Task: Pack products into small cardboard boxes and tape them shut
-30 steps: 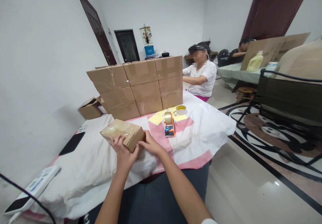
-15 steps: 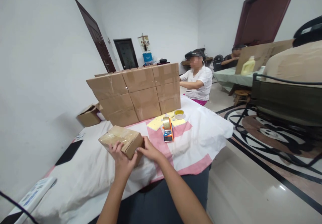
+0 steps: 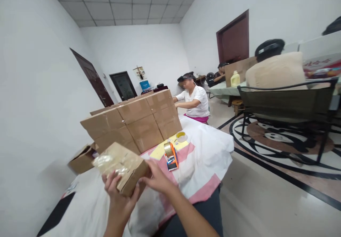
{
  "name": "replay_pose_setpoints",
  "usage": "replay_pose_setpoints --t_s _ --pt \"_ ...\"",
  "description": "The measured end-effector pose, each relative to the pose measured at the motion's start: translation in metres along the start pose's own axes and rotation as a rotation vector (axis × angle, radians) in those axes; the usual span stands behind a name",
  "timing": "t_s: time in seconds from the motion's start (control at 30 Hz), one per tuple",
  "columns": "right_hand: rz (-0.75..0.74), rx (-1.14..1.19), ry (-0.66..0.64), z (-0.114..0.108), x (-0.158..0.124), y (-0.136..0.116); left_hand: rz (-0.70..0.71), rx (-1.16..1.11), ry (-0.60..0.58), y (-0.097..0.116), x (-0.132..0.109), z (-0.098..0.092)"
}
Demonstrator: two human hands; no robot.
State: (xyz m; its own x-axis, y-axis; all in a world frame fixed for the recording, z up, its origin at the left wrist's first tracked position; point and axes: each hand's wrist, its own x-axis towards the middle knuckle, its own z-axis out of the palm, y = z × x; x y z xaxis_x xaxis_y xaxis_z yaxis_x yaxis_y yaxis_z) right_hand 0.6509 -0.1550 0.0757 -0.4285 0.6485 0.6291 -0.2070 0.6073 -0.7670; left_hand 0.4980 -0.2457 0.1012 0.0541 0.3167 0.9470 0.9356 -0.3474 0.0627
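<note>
Between my hands is a small brown cardboard box [image 3: 130, 162], tilted, with glossy clear tape across its top. My left hand [image 3: 117, 190] grips the near left side, fingers over the taped top and thumb at the end face. On the right end, my right hand [image 3: 157, 178] is closed round the edge, its thumb near the left thumb; some of its fingers are hidden behind the box. To the right, a tape dispenser [image 3: 172, 159] with a roll of tape lies on the cloth. Just beyond it lies a separate tape roll [image 3: 181, 136] on yellow paper [image 3: 157, 152].
A wall of stacked cardboard boxes [image 3: 145, 123] stands at the table's far side. An open carton [image 3: 82, 159] is at the left, with a black flat object [image 3: 57, 214] nearer me. Past the stack sits a person in white [image 3: 195, 102]. A chair [image 3: 287, 102] stands on the right.
My view has tipped upward and turned right, showing the ceiling. The box, still in both hands, appears more tilted. The tape dispenser and tape roll stay where they were on the cloth.
</note>
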Motion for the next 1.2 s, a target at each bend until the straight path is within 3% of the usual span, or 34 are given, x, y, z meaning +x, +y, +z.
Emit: replay_pose_setpoints --t_s 0.1,0.2,0.33,0.47,0.6,0.73,0.87,1.03,1.2 --pt "-0.079 -0.096 0.199 -0.061 -0.006 -0.027 0.063 -0.096 -0.025 0.056 0.046 0.024" --pt "-0.039 -0.246 0.4 -0.138 -0.028 -0.032 0.038 -0.323 -0.133 0.108 0.07 0.083" --pt "0.126 -0.443 0.637 -0.223 -0.078 -0.006 -0.056 -0.66 -0.409 0.157 0.058 0.184" --pt "0.258 -0.593 0.663 -0.27 -0.106 0.039 -0.142 -0.863 -0.508 0.174 0.03 0.263" --pt "0.39 -0.584 0.714 -0.279 -0.097 0.08 -0.174 -0.84 -0.501 0.169 0.023 0.306" --pt "0.543 -0.792 0.848 -0.256 -0.084 0.101 -0.196 -0.792 -0.492 0.161 0.037 0.338" --pt "0.559 -0.919 0.831 -0.231 -0.088 0.102 -0.213 -0.753 -0.487 0.158 0.05 0.367" --pt "0.576 -0.909 0.746 -0.227 -0.098 0.097 -0.219 -0.708 -0.471 0.158 0.052 0.375" --pt "0.552 -0.909 0.751 -0.228 -0.102 0.096 -0.222 -0.663 -0.487 0.156 0.052 0.385"
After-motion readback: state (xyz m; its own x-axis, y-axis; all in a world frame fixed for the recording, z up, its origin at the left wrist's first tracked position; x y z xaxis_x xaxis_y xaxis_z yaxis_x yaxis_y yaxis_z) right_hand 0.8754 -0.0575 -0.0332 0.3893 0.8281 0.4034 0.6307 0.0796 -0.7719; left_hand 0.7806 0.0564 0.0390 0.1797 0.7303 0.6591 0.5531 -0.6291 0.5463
